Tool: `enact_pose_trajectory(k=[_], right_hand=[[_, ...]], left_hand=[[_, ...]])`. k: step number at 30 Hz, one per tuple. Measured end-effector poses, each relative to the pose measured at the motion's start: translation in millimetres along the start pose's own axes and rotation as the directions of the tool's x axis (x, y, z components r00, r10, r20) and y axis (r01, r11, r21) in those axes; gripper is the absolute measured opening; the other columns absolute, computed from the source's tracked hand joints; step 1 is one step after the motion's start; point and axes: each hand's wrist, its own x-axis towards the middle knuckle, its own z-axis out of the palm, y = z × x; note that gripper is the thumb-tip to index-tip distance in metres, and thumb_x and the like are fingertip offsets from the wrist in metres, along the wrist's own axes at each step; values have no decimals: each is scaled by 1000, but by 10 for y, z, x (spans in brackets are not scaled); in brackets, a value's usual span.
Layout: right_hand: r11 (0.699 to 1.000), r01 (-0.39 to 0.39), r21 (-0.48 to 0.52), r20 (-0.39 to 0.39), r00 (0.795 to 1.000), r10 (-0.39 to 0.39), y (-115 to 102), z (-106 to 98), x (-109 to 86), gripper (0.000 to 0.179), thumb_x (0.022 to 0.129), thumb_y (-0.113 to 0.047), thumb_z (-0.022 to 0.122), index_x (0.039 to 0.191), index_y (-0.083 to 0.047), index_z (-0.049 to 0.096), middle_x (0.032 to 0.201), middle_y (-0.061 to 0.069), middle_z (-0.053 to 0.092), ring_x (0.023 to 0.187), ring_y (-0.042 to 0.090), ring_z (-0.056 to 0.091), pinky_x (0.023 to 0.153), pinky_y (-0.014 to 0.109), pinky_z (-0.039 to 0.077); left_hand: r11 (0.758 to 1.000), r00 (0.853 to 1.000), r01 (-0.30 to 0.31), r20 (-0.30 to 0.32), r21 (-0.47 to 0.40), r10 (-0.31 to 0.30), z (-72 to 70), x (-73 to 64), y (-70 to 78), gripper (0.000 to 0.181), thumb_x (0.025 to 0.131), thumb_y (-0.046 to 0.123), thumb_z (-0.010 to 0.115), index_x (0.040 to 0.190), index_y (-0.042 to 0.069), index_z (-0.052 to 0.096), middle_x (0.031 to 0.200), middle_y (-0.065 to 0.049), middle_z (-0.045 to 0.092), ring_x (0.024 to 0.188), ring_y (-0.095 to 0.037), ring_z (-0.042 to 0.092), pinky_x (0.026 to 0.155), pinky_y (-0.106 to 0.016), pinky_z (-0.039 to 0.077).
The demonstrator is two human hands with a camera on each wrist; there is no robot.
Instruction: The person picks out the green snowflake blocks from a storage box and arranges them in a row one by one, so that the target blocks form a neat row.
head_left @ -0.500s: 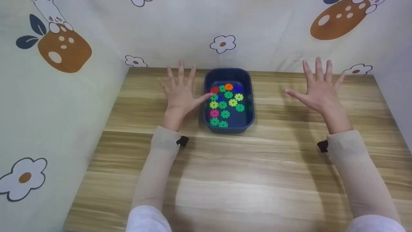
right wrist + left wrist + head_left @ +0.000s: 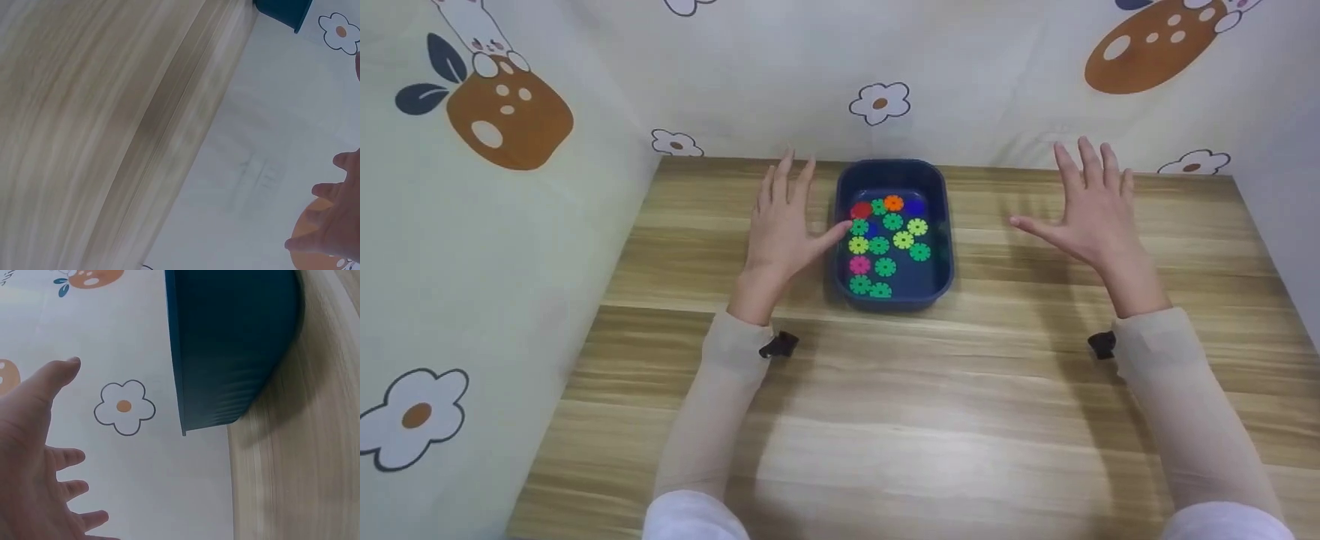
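Observation:
A dark blue rectangular tub [image 2: 919,289] stands toward the back of the table. Inside it lie several flat notched plastic discs, among them a green disc [image 2: 885,267], an orange disc [image 2: 893,203], a pink disc [image 2: 859,265] and a yellow disc [image 2: 903,240]. My left hand [image 2: 782,234] hovers just left of the tub, fingers extended, its thumb tip overlapping the rim from above in the head view. In the left wrist view that hand [image 2: 28,461] is apart from the tub wall [image 2: 225,349]. My right hand [image 2: 1099,221] is held well to the right, fingers spread, holding nothing.
The wood-grain table [image 2: 930,420] meets a pale patterned wall covering [image 2: 975,82] at the back and both sides. A small black device [image 2: 780,345] sits at the left wrist, and a similar black device [image 2: 1102,345] at the right.
Both hands have turned a little and their spread fingers have drawn closer together. The right hand has shifted slightly left. The tub and discs stay where they were.

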Motion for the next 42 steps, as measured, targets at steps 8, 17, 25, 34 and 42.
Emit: enact_pose_trajectory(k=[8, 17, 25, 34, 42], right_hand=[[997, 65, 32, -52, 997, -63, -94, 53, 32, 108, 81, -67, 67, 161, -16, 16, 166, 19, 12, 152, 45, 10, 121, 69, 11], [989, 127, 82, -108, 987, -118, -180, 152, 11, 99, 83, -51, 75, 157, -8, 25, 159, 24, 28, 146, 46, 26, 121, 60, 23], [984, 119, 132, -76, 991, -110, -355, 231, 16, 91, 85, -48, 73, 155, -7, 31, 157, 23, 33, 143, 44, 32, 119, 60, 29], [974, 144, 175, -66, 989, -134, -555, 352, 61, 85, 86, -46, 73, 152, -6, 37, 152, 20, 42, 141, 39, 39, 118, 56, 34], [964, 126, 236, 11, 991, -132, -762, 413, 85, 82, 87, -43, 74, 152, -8, 37, 151, 20, 43, 140, 39, 40, 117, 57, 35]], left_hand=[[980, 1000, 0, 10, -201, 2, -6, -111, 2, 95, 84, 61, 69, 158, 21, 26, 167, -5, 16, 153, -31, 23, 120, -58, 31], [930, 997, 27, 80, -367, 3, 84, -238, -6, 95, 82, 54, 76, 156, 18, 30, 162, -7, 27, 147, -28, 34, 119, -51, 36], [896, 989, 71, 148, -439, -6, 157, -290, -70, 98, 78, 45, 83, 156, 18, 30, 159, -9, 31, 135, -28, 48, 109, -48, 48], [854, 976, 107, 218, -509, 8, 177, -332, -106, 96, 78, 41, 84, 155, 16, 32, 156, -11, 37, 136, -30, 50, 113, -48, 45], [786, 959, 116, 274, -608, 71, 219, -368, -128, 94, 80, 23, 85, 155, 8, 31, 156, -16, 34, 140, -35, 44, 116, -46, 41]])
